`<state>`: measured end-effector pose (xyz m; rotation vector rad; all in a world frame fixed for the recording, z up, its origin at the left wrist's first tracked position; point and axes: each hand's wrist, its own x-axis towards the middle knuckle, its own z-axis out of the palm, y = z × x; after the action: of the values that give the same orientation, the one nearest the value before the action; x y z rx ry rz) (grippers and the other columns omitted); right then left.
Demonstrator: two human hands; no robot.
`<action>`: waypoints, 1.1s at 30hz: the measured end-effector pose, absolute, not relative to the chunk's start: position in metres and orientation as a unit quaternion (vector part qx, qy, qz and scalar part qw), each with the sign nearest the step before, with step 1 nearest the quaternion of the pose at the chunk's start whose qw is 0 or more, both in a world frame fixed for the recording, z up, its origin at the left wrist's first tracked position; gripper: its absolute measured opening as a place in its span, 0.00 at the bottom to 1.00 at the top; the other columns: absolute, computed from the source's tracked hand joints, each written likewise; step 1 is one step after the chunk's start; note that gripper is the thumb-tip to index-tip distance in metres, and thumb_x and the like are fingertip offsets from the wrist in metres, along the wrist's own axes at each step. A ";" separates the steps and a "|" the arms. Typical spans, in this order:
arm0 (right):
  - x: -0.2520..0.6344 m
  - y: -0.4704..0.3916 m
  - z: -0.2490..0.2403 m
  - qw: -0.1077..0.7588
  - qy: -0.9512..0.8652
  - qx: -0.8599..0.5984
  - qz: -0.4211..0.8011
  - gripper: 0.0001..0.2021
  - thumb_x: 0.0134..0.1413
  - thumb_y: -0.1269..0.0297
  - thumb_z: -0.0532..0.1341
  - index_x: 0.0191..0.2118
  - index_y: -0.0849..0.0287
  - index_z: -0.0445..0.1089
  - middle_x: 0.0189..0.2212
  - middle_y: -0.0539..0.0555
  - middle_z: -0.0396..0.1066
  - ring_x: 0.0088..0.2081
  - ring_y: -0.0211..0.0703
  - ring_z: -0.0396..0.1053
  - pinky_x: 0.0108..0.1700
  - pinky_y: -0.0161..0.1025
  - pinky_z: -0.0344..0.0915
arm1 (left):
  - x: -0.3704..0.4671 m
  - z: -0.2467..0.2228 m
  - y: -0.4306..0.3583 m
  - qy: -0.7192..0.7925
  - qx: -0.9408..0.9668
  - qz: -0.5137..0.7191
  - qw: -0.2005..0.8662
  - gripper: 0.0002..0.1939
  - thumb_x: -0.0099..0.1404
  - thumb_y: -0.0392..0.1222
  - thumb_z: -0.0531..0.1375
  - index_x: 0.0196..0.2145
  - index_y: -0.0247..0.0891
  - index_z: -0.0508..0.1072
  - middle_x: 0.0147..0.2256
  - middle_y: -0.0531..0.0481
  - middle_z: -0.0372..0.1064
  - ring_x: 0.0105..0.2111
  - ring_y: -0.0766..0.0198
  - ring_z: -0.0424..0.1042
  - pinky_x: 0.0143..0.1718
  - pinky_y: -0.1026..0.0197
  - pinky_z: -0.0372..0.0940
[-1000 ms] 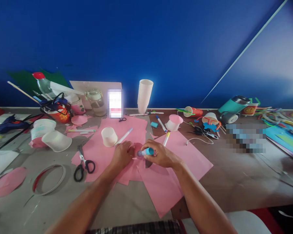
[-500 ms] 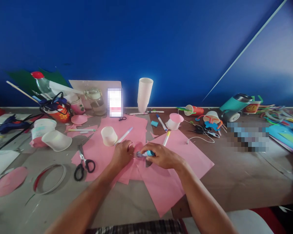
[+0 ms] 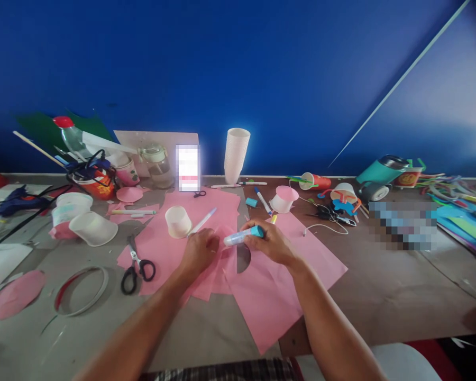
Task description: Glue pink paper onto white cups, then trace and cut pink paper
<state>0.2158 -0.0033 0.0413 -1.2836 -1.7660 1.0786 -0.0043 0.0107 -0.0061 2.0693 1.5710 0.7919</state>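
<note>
A glue stick [image 3: 238,237] with a blue end is gripped by the fingers of my right hand [image 3: 273,242], its clear end pointing left toward my other hand. My left hand [image 3: 200,252] is closed, its curled fingers on a piece of pink paper [image 3: 224,232] whose outline blends with the sheets underneath. Below both hands lie pink paper sheets [image 3: 277,301], and a round cut-out shows beside the right one. Just beyond my left hand are a white paper cup [image 3: 178,222] and a pale marker [image 3: 203,221].
Black-handled scissors [image 3: 137,267] and a tape ring [image 3: 81,291] lie at left, near tipped paper cups [image 3: 93,229]. A stack of cups [image 3: 237,156] stands by the wall. To the right are a pink-topped cup [image 3: 284,199], a cable [image 3: 329,226] and a teal flask [image 3: 383,172].
My right hand has lifted and tilted the glue stick away from the paper, moving slightly up and right. My left hand has hardly shifted.
</note>
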 end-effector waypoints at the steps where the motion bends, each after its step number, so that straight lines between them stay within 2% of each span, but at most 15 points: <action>1: 0.218 -0.002 0.041 0.364 -0.664 -0.502 0.418 0.12 0.53 0.54 0.62 0.38 0.57 0.70 0.25 0.47 0.65 0.25 0.37 0.60 0.27 0.35 0.56 | -0.005 -0.007 0.011 0.566 0.744 0.284 0.213 0.15 0.61 0.36 0.50 0.20 0.41 0.48 0.19 0.57 0.49 0.21 0.68 0.49 0.25 0.60 0.44; 6: 0.219 -0.001 0.039 0.413 -0.636 -0.508 0.409 0.14 0.53 0.51 0.62 0.36 0.58 0.70 0.24 0.47 0.64 0.25 0.37 0.60 0.26 0.34 0.56 | -0.005 -0.009 0.010 0.564 0.744 0.281 0.223 0.15 0.62 0.37 0.50 0.20 0.40 0.50 0.20 0.56 0.52 0.21 0.68 0.51 0.26 0.61 0.44; 15: 0.196 -0.009 0.032 0.315 -0.739 -0.486 0.345 0.08 0.53 0.63 0.62 0.40 0.56 0.71 0.27 0.47 0.69 0.27 0.36 0.62 0.31 0.33 0.59 | -0.001 -0.003 0.009 0.571 0.743 0.259 0.234 0.16 0.64 0.37 0.48 0.19 0.39 0.53 0.21 0.54 0.56 0.23 0.67 0.55 0.28 0.61 0.47; 21: 0.191 -0.014 0.036 0.263 -0.781 -0.451 0.344 0.10 0.53 0.69 0.61 0.42 0.55 0.74 0.33 0.50 0.75 0.31 0.38 0.68 0.34 0.34 0.61 | -0.002 -0.005 0.009 0.545 0.759 0.277 0.225 0.16 0.63 0.39 0.50 0.18 0.39 0.53 0.20 0.55 0.55 0.22 0.68 0.55 0.28 0.62 0.48; 26: 0.195 -0.014 0.039 0.211 -0.814 -0.430 0.328 0.18 0.48 0.78 0.59 0.42 0.53 0.76 0.38 0.51 0.77 0.38 0.42 0.71 0.40 0.36 0.63 | -0.004 -0.011 0.013 0.530 0.758 0.292 0.241 0.17 0.63 0.39 0.49 0.17 0.39 0.55 0.20 0.54 0.58 0.22 0.68 0.56 0.28 0.62 0.49; 33: 0.204 -0.007 0.040 0.194 -0.759 -0.514 0.350 0.14 0.53 0.68 0.61 0.45 0.51 0.75 0.36 0.48 0.77 0.34 0.40 0.71 0.36 0.35 0.62 | -0.005 -0.014 0.014 0.546 0.745 0.295 0.245 0.14 0.62 0.40 0.50 0.19 0.39 0.56 0.20 0.54 0.57 0.23 0.67 0.57 0.27 0.61 0.49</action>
<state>0.2041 -0.0065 0.0397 -1.4407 -2.1281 0.9802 -0.0055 0.0140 -0.0136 2.0338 1.4898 0.8062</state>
